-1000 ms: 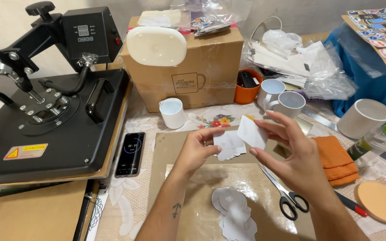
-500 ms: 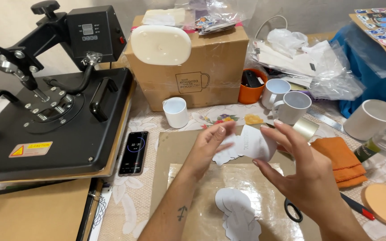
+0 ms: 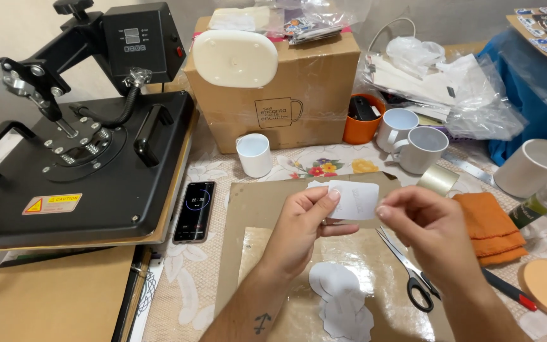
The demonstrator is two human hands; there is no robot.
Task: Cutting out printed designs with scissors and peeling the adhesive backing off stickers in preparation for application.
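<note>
Paper cutout [image 3: 354, 199] is pinched between my left hand [image 3: 299, 228] and right hand [image 3: 428, 231], over the cardboard sheet [image 3: 248, 209] mid-desk. I judge I'm separating or checking it; next needs gentle fingers, with more cutouts [image 3: 340, 304] stacked below.

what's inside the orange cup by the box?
A black object fills the orange cup, sticking up past the rim. Its lower part and anything under it are hidden by the cup wall.

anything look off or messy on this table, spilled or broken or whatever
Nothing looks spilled or broken. The left hand and right hand hold a white paper cutout above the brown board. More cutouts lie in a loose pile, and the scissors lie open.
</note>
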